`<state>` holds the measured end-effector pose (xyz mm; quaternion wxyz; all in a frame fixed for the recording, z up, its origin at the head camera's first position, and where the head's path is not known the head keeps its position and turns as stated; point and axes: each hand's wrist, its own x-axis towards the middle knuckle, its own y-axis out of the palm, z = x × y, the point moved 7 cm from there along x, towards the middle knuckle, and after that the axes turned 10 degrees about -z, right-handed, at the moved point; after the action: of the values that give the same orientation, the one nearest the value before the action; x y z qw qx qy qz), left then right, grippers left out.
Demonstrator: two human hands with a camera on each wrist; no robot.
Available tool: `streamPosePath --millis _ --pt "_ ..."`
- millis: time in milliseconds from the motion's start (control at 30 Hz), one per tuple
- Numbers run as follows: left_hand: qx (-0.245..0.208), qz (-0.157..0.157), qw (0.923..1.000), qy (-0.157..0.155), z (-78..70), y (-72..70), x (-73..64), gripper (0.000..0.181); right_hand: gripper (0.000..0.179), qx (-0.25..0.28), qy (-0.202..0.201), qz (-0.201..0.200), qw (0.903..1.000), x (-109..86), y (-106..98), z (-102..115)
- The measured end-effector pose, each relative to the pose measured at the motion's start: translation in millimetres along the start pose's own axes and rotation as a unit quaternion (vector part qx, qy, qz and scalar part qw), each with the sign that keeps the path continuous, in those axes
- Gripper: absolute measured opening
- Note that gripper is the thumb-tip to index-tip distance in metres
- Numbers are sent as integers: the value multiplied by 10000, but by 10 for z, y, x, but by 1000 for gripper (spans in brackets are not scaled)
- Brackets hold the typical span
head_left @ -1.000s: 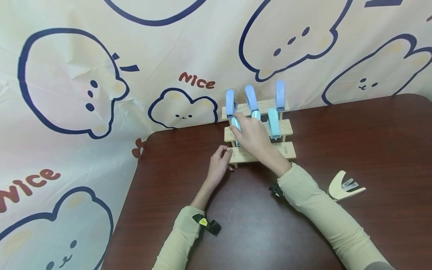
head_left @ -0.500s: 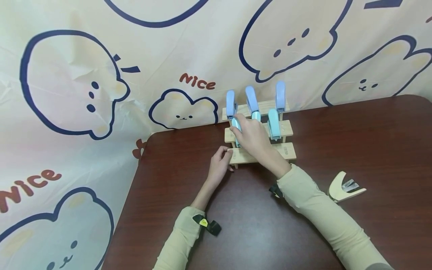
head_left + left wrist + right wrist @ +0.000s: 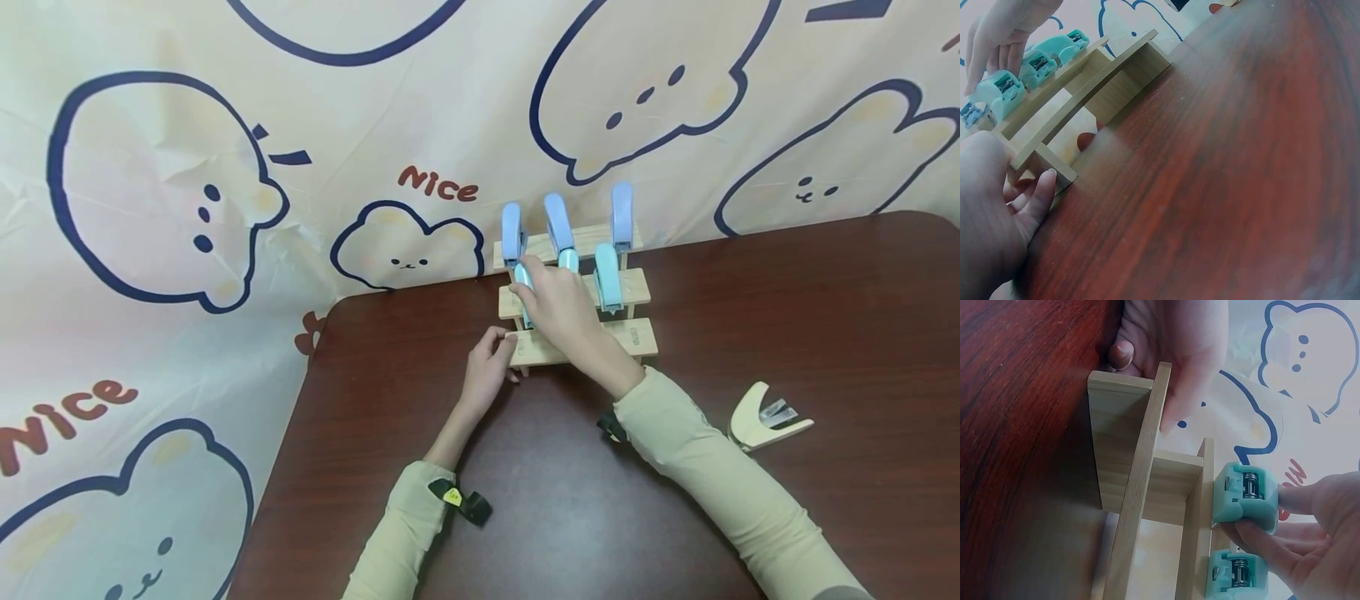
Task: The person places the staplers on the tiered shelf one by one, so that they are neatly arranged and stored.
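A three-tier wooden rack (image 3: 638, 337) stands at the back of the table. My left hand (image 3: 483, 368) grips the left end of its lowest step, thumb on top, fingers at the end panel (image 3: 1060, 165). At the left end of the middle step, my right hand (image 3: 564, 308) pinches a teal stapler (image 3: 1246, 497) between thumb and fingers; it sits on the step. Another teal stapler (image 3: 1238, 575) is beside it, mostly hidden by the hand in the head view. A third teal stapler (image 3: 608, 277) stands further right. Several light blue staplers (image 3: 558, 223) line the top step.
A cream stapler (image 3: 748, 419) lies on its side on the dark wooden table (image 3: 847, 333), right of the right forearm, jaws spread. Behind the rack hangs a cartoon-printed sheet (image 3: 435, 100), close to the top step.
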<state>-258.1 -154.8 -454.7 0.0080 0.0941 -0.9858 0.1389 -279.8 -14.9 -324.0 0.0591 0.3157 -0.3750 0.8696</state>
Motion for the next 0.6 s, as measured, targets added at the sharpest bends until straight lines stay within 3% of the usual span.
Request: streamPosePath --millis 600 --pt "67 -54 9999 -60 12 4 17 23 38 42 -36 -47 10000 -1 -13 -9"
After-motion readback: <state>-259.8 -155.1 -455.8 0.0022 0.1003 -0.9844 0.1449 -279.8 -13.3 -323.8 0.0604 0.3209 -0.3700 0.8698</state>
